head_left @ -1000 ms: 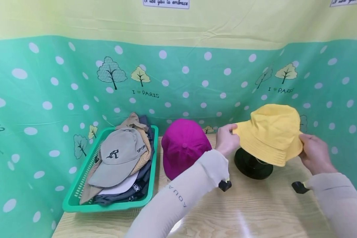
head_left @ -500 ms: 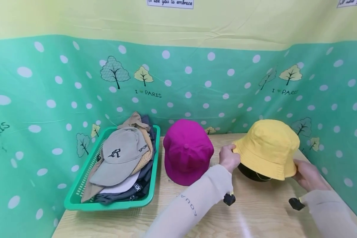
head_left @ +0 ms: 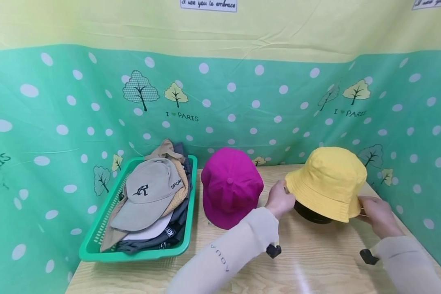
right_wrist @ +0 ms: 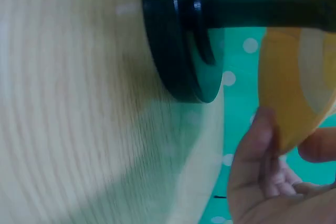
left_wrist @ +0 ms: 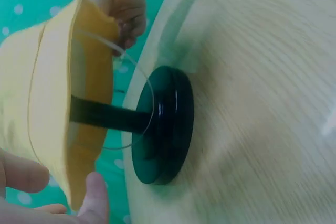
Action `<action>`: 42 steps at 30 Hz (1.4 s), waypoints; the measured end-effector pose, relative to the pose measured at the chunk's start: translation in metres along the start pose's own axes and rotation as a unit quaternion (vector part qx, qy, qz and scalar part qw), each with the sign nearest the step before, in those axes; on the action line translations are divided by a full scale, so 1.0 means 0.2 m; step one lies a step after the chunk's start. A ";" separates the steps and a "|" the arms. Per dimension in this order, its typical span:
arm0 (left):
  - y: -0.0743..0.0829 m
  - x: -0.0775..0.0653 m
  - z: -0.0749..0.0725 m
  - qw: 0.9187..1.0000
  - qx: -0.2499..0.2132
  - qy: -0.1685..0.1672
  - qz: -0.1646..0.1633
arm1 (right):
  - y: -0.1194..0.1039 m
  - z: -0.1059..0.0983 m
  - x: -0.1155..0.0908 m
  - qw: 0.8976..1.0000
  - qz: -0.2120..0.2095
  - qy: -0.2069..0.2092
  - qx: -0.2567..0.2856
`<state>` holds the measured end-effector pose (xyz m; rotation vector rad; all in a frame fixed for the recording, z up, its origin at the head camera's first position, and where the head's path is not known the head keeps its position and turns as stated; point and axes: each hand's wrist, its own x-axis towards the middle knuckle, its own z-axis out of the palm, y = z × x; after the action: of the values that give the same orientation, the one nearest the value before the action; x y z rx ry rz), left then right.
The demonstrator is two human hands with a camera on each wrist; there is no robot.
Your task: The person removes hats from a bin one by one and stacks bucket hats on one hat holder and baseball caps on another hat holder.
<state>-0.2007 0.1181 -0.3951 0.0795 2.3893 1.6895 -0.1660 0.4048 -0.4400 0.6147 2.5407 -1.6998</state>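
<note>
A yellow bucket hat (head_left: 327, 181) sits over a black stand, whose round base (left_wrist: 168, 124) and post (left_wrist: 107, 115) show in the left wrist view. My left hand (head_left: 280, 200) is at the left of the brim, which lies between its thumb (left_wrist: 95, 192) and fingers. On the opposite side my right hand (head_left: 380, 216) holds the brim, its thumb and a finger on either face (right_wrist: 286, 166). A thin pale loop of cord (left_wrist: 149, 85) hangs below the hat around the post.
Left of the yellow hat is a magenta cap (head_left: 229, 188). Farther left, a green basket (head_left: 132, 256) holds a grey cap (head_left: 147, 192) and several other hats, on a wooden table (head_left: 316, 261). A patterned curtain (head_left: 220, 98) closes off the back and sides.
Both hands have brought the yellow hat down and levelled it over the black stand, hiding more of its base in the head view. During the last half second it has barely moved.
</note>
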 end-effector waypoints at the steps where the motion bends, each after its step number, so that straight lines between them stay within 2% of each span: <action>1: 0.00 -0.02 -0.02 1.000 0.017 -0.009 0.010 | -0.01 0.01 -0.01 0.999 -0.008 0.014 -0.032; 5: -0.01 -0.11 -0.08 0.996 0.060 -0.041 0.055 | -0.04 0.03 -0.06 0.991 -0.050 0.069 -0.107; 10: -0.02 -0.22 -0.19 0.989 0.079 -0.074 0.097 | -0.09 0.05 -0.15 0.972 -0.109 0.141 -0.153; 16: -0.04 -0.31 -0.37 0.980 0.090 -0.119 0.132 | -0.21 0.13 -0.28 0.959 -0.170 0.180 -0.137; 23: -0.06 -0.38 -0.58 0.967 0.130 -0.129 0.179 | -0.32 0.28 -0.41 0.936 -0.252 0.223 -0.105; 26: -0.07 -0.42 -0.68 0.962 0.151 -0.121 0.192 | -0.36 0.35 -0.46 0.926 -0.294 0.219 -0.096; 29: -0.07 -0.45 -0.79 0.962 0.165 -0.105 0.192 | -0.42 0.43 -0.50 0.917 -0.333 0.200 -0.094; 35: -0.09 -0.47 -1.02 0.968 0.174 -0.051 0.171 | -0.51 0.63 -0.53 0.906 -0.390 0.149 -0.067; 39: -0.15 -0.46 -1.16 0.971 0.180 -0.020 0.156 | -0.56 0.79 -0.54 0.899 -0.423 0.109 -0.032; 42: -0.20 -0.45 -1.26 0.970 0.191 -0.003 0.154 | -0.59 0.91 -0.58 0.891 -0.447 0.076 -0.014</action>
<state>-0.1607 -0.1448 -0.3393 0.5386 2.7794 1.3020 -0.1348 0.1673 -0.3831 -0.5759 3.2144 -1.8151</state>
